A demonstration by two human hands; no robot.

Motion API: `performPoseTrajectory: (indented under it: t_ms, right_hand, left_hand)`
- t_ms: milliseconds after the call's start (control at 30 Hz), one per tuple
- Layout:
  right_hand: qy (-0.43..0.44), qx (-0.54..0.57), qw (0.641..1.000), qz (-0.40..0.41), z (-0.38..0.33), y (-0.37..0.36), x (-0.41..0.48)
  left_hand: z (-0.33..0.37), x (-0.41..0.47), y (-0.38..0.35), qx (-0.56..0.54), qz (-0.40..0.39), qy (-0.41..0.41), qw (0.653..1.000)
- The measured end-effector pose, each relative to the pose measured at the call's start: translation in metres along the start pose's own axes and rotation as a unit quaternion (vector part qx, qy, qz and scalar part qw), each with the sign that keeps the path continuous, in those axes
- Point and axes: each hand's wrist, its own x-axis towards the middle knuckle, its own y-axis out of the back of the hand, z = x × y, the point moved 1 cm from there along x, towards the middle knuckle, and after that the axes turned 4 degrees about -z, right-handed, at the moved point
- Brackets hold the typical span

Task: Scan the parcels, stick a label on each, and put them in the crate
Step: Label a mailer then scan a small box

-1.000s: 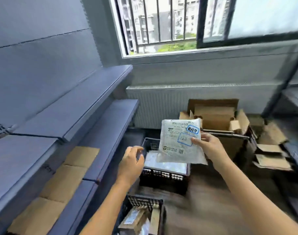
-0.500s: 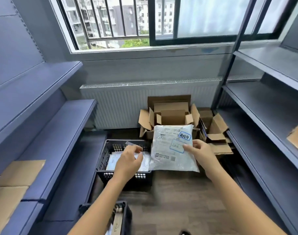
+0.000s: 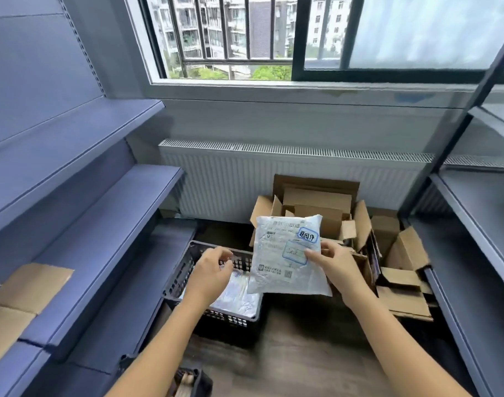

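Note:
My right hand [image 3: 335, 263] pinches a white plastic parcel [image 3: 279, 259] by its right edge and holds it upright above the floor. The parcel carries a printed shipping label and a blue-edged sticker [image 3: 307, 234] near its top right. Below and left of it stands a black slatted crate [image 3: 216, 318] with white parcels [image 3: 239, 296] lying inside. My left hand [image 3: 212, 273] hovers over the crate's left half with its fingers loosely curled and nothing in them, a short gap from the held parcel.
Opened cardboard boxes [image 3: 319, 204] are piled on the floor against the radiator [image 3: 273, 179]. Blue shelves [image 3: 101, 219] line the left, grey shelves [image 3: 479, 253] the right. Flat cardboard [image 3: 27, 285] lies on the lower left shelf. Another black crate [image 3: 193, 382] shows at the bottom edge.
The view swung right and then back slightly. My right hand kept the parcel upright near the crate; my left hand moved over the crate toward the parcel.

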Motion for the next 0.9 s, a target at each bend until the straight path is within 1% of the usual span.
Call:
performPoseTrajectory:
  t_ms: [100,267,500,633,733,800,867,900]
  right_hand:
    - [-0.007,-0.001,1.0,-0.006,-0.003,-0.014,0.039]
    - [-0.01,0.003,1.0,-0.016,-0.019,-0.042,0.114]
    - [-0.033,-0.027,0.999,-0.004,-0.052,-0.08,0.221]
    - [-0.041,-0.054,0.998,-0.014,-0.057,-0.098,0.262]
    - [-0.043,-0.053,0.997,-0.046,-0.062,-0.114,0.292]
    - [-0.042,-0.048,0.995,-0.072,-0.067,-0.124,0.315]
    - [-0.039,-0.059,0.992,-0.1,-0.072,-0.135,0.338]
    - [-0.036,-0.06,0.991,-0.118,-0.074,-0.142,0.352]
  left_hand:
    - [-0.013,0.034,0.003,-0.003,-0.005,0.016,1.0]
    - [-0.031,0.113,0.012,0.0,-0.017,0.015,1.0]
    - [-0.052,0.228,0.052,-0.005,-0.01,0.015,1.0]
    - [-0.068,0.259,0.055,-0.01,-0.024,0.04,0.999]
    - [-0.076,0.276,0.058,-0.031,-0.041,0.085,0.995]
    - [-0.079,0.287,0.059,-0.076,-0.068,0.135,0.986]
    - [-0.08,0.295,0.058,-0.177,-0.111,0.187,0.96]
    - [-0.083,0.299,0.058,-0.228,-0.125,0.199,0.945]
